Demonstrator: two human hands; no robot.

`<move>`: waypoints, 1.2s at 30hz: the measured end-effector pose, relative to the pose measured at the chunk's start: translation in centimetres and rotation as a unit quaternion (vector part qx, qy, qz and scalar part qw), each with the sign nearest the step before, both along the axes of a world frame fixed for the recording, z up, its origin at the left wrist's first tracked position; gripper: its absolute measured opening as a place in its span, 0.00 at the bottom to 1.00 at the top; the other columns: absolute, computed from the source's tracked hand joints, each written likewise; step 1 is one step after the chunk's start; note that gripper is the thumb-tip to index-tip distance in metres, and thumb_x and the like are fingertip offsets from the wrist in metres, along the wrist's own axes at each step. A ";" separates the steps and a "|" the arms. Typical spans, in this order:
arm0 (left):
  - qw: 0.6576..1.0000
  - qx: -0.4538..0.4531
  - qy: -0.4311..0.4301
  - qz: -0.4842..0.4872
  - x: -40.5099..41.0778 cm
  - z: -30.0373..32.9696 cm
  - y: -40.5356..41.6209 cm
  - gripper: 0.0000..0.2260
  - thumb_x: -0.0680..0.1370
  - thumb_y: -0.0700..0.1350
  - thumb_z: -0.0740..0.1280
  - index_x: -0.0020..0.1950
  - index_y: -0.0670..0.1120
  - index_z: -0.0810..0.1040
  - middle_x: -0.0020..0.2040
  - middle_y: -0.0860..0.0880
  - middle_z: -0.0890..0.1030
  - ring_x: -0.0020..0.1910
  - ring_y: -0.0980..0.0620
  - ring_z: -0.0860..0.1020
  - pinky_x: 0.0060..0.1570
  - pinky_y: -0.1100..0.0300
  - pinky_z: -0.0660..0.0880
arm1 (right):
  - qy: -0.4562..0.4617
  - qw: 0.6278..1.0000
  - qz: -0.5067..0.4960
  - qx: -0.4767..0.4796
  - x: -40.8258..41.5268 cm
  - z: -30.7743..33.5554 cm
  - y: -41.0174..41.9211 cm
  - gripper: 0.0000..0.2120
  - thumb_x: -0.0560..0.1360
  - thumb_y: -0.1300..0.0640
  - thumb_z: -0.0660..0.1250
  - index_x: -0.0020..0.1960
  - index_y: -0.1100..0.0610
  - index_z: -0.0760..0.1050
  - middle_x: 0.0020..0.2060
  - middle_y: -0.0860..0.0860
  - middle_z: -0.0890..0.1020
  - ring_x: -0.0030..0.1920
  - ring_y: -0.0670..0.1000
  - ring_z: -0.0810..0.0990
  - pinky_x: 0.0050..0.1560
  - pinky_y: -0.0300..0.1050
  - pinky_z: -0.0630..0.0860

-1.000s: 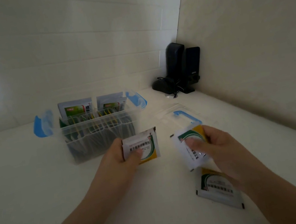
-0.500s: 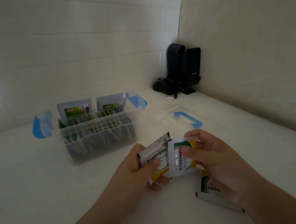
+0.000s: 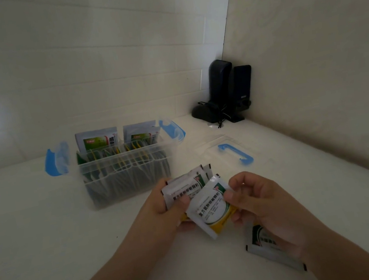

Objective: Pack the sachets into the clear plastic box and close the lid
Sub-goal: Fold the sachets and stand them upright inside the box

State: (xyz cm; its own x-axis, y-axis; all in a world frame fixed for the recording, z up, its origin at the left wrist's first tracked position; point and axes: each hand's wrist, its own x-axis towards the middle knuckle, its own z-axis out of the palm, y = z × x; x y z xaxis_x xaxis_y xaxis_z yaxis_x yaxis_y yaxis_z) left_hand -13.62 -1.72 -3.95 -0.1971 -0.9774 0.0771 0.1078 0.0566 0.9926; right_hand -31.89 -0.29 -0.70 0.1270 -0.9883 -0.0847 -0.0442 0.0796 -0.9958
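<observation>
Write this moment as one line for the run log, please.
left hand: holds sachets | right hand: pinches sachet | box: open | lid: on table

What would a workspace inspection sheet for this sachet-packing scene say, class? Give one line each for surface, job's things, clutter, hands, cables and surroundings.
Surface: white tabletop, dimly lit.
Job's things: clear plastic box open, blue latches flipped out, sachets standing in rows inside; lid with blue handle lying flat right of the box; one loose sachet on the table under the right wrist.
Clutter: nothing seen.
Hands: left hand grips a small stack of sachets; right hand pinches a single sachet against that stack.
Cables: dark cord bundled by the speakers.
Surroundings: two black speakers in the corner; pale tiled walls.
</observation>
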 end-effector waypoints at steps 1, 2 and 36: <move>1.000 0.009 0.012 -0.001 0.0 0.2 0.0 0.11 0.77 0.36 0.60 0.47 0.53 0.76 0.40 0.55 0.85 0.41 0.56 0.83 0.39 0.60 0.82 | 0.008 1.000 -0.008 -0.002 -0.1 0.0 0.0 0.04 0.72 0.63 0.66 0.39 0.58 0.73 0.30 0.52 0.82 0.25 0.46 0.77 0.26 0.35 0.75; 1.000 0.016 0.017 -0.004 -0.1 0.3 0.1 0.12 0.77 0.36 0.60 0.47 0.53 0.75 0.37 0.57 0.85 0.37 0.58 0.83 0.36 0.63 0.81 | 0.014 1.000 -0.018 -0.004 -0.2 0.0 0.0 0.03 0.72 0.62 0.66 0.40 0.58 0.73 0.30 0.52 0.83 0.26 0.46 0.77 0.27 0.35 0.75; 0.993 -0.074 -0.095 0.017 0.2 -1.0 -0.4 0.10 0.76 0.43 0.64 0.50 0.59 0.73 0.44 0.55 0.83 0.36 0.58 0.82 0.34 0.68 0.77 | 0.496 0.851 0.175 -0.002 -2.3 1.1 1.1 0.23 0.58 0.41 0.75 0.50 0.33 0.70 0.37 0.40 0.74 0.34 0.37 0.73 0.32 0.30 0.69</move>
State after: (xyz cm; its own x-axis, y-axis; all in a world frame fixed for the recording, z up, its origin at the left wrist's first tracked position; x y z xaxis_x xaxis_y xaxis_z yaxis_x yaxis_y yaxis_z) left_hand -13.37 -2.16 -4.90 -0.1894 -0.9642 0.1858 -0.0847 0.2045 0.9752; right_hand -34.16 0.81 0.43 0.2815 -0.9049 -0.3192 -0.8828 -0.1139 -0.4558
